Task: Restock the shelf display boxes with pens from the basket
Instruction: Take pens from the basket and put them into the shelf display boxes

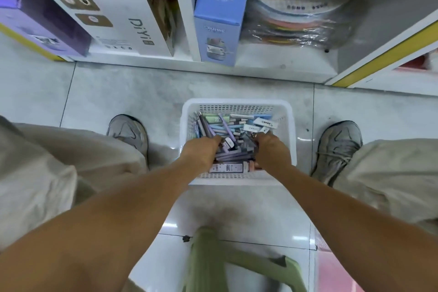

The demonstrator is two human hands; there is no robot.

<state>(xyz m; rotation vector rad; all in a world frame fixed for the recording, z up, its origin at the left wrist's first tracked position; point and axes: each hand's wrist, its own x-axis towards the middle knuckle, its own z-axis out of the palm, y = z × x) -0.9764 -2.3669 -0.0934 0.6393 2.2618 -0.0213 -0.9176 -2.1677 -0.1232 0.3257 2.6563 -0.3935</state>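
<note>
Down on the pale tiled floor [132, 92], between the person's two grey trainers, sits a white perforated plastic basket [290, 125] holding a loose heap of pens [227, 125] in lilac, blue and mint, mixed with small white boxed items. Both arms reach into it: the left hand [201, 150] and the right hand [272, 149] are sunk among the pens with their fingers buried, so I cannot tell whether either has closed round anything or is only raking through. No shelf display boxes for pens are in view; the low white shelf [189, 12] beyond the basket carries a white carton, a tall blue carton and bagged coloured rings. The likely trouble is the jumble itself: pens lie crossed, so a handful pulled up fast may drag neighbours over the rim onto the floor, or bring boxed items along by mistake. A green plastic stool [237, 265] stands close beneath.
</note>
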